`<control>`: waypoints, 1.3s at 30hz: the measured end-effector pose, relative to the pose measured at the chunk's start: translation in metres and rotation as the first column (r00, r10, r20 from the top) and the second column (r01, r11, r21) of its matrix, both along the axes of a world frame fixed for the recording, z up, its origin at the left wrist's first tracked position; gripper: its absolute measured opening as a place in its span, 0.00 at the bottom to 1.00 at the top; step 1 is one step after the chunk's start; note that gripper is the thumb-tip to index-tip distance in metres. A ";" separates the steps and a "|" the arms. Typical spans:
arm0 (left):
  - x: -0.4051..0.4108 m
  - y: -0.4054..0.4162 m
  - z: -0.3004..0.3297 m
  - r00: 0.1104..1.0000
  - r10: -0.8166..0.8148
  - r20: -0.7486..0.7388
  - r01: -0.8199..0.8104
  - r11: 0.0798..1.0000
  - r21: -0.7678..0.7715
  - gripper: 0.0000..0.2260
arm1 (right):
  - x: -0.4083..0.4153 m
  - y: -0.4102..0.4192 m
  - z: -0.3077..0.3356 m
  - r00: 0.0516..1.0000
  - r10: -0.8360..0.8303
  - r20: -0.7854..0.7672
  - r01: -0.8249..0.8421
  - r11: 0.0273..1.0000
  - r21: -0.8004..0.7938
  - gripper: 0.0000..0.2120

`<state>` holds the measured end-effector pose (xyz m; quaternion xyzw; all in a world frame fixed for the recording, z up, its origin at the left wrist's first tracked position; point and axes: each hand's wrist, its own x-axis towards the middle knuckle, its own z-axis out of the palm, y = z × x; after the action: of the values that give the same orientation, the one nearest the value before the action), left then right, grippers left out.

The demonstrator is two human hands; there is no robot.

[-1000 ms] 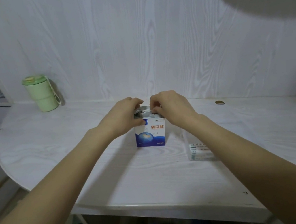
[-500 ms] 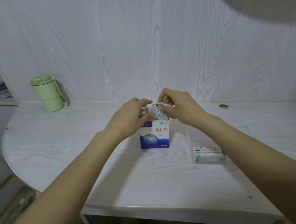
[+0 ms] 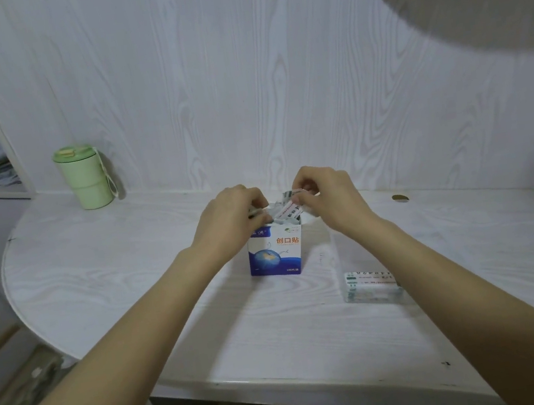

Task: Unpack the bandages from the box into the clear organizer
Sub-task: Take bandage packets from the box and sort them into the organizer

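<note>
Here, box (image 3: pixel 274 251) upright mid-worktop (image 3: pixel 133 291), right hand (image 3: pixel 325 198) fingers pinching a bandage bundle (image 3: pixel 289 211) at its open top, left hand (image 3: pixel 232 219) gripping the rim; likely light, floppy, slippery strips, best pinched across the stack's middle; clear organizer (image 3: pixel 371 285) near the box's right.

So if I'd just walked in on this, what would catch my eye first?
Probably the two bare hands meeting at the middle of the white table: the left hand and right hand are at the open top of a small blue and white box, pinching paper-wrapped bandages that stick out of it. Next, the pale green cup at the back left by the wall, and a clear organizer with bandages in it right of the box.
</note>
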<state>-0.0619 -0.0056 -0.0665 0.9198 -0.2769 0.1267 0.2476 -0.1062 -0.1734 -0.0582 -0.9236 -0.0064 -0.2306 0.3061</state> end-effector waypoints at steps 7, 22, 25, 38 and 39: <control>-0.002 -0.007 0.004 0.997 -0.030 -0.068 0.028 0.999 -0.037 0.09 | 0.000 0.001 0.001 1.000 -0.004 0.029 0.007 0.997 -0.073 0.03; -0.003 -0.027 0.009 0.957 -0.227 -0.181 0.202 0.968 -0.146 0.14 | -0.015 -0.019 0.007 0.994 -0.015 0.106 -0.023 0.938 0.345 0.04; -0.001 -0.027 0.004 0.965 -0.179 -0.192 0.157 0.980 -0.123 0.08 | -0.014 -0.015 0.004 0.998 0.022 0.053 -0.037 0.954 0.297 0.03; 0.000 -0.022 0.002 0.941 -0.192 -0.280 0.109 0.952 -0.284 0.13 | -0.008 -0.013 0.007 0.993 -0.076 0.088 0.051 0.963 0.264 0.02; 0.000 -0.022 0.002 0.944 -0.193 -0.267 0.111 0.950 -0.293 0.15 | -0.011 -0.015 0.008 0.990 -0.093 0.105 0.053 0.943 0.329 0.02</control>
<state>-0.0620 -0.0275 -0.0644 0.8607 -0.2880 0.0066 0.4198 -0.1173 -0.1886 -0.0503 -0.8447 0.0476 -0.2946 0.4443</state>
